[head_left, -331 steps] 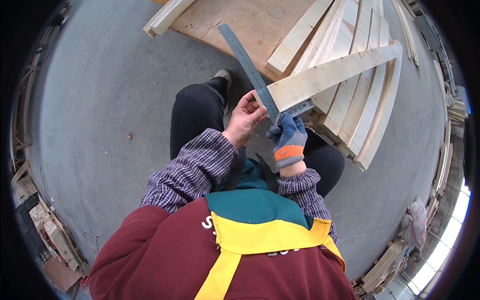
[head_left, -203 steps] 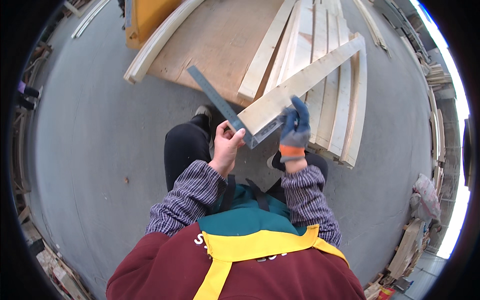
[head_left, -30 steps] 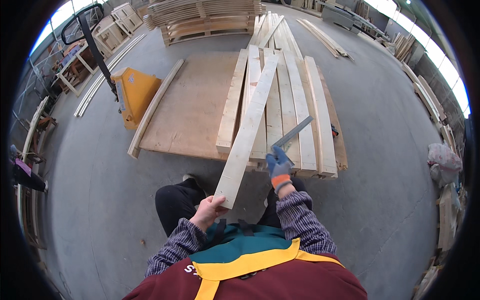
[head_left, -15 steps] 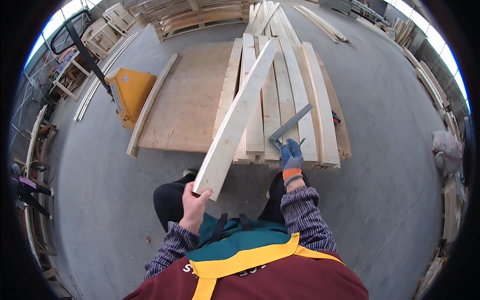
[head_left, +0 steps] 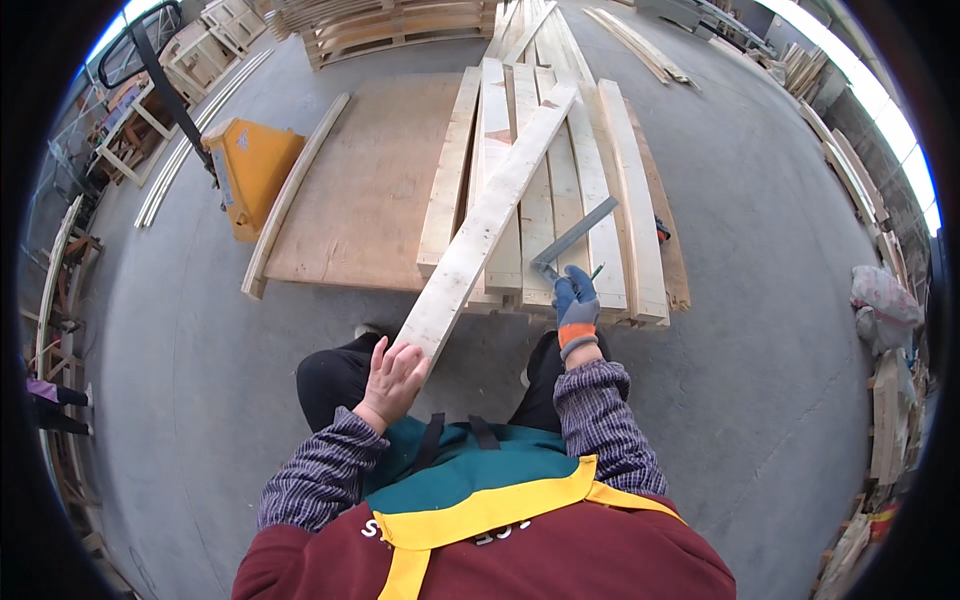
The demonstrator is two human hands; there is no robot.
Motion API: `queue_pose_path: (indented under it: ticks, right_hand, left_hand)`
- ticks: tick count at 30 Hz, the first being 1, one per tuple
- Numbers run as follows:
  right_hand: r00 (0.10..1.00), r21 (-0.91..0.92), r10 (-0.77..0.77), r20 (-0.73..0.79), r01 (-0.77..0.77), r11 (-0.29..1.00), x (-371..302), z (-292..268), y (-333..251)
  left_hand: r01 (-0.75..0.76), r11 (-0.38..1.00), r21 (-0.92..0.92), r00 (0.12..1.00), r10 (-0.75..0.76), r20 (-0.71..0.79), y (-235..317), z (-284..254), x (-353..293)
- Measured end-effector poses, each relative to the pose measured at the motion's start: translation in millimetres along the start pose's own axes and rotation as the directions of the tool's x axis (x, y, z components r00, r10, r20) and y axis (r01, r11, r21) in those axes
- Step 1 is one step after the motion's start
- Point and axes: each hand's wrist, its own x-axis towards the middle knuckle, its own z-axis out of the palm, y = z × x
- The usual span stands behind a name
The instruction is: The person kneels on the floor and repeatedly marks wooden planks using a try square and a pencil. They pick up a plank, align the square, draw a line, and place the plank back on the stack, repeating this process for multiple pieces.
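A long wooden board (head_left: 485, 210) lies slantwise over the stacked boards, its near end jutting out toward me. My bare left hand (head_left: 392, 380) holds that near end, fingers bent over its upper face and edge. On the right, my right hand (head_left: 577, 300) wears a blue-grey glove with an orange cuff. It is closed around the corner of an L-shaped metal carpenter's square (head_left: 580, 235), whose long blade points away to the right above the boards. A thin dark pencil (head_left: 598, 271) sticks out between the gloved fingers.
The stacked boards (head_left: 570, 190) lie on a plywood sheet (head_left: 350, 190), with a loose timber (head_left: 295, 200) along its left edge. A yellow pallet jack (head_left: 250, 180) stands beyond it. Pallets (head_left: 390, 30) are piled at the back. An orange-black tool (head_left: 661, 229) sits right of the stack.
The slanted board has turned over to show a knotty face, and its far end has shifted right. My left hand has changed its hold. The right hand keeps the square nearly in place.
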Motion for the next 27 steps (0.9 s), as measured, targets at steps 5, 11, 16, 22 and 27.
queue_pose_path:
  ticks: [5,11,16,22,27]
  right_hand:
    - [1.0,-0.057,-0.023,0.003,0.023,0.998,7,2,9]
    - [0.995,-0.32,-0.081,0.065,0.098,0.942,18,1,8]
    - [0.968,-0.777,-0.141,0.206,0.249,0.578,23,-1,-19]
    - [0.962,-0.934,0.121,0.246,0.201,0.296,22,10,-41]
    - [0.969,-0.951,0.13,0.212,0.174,0.254,20,13,-39]
  left_hand:
    - [-0.022,0.999,0.035,0.999,0.023,-0.023,-4,5,-2]
    - [0.127,0.992,0.017,0.986,-0.129,0.108,4,-9,-9]
    - [0.31,0.948,-0.076,0.95,-0.304,0.077,17,-26,-22]
    - [0.34,0.939,-0.042,0.939,-0.337,0.066,18,-9,-20]
    - [0.285,0.948,-0.14,0.957,-0.29,-0.018,9,-12,-6]
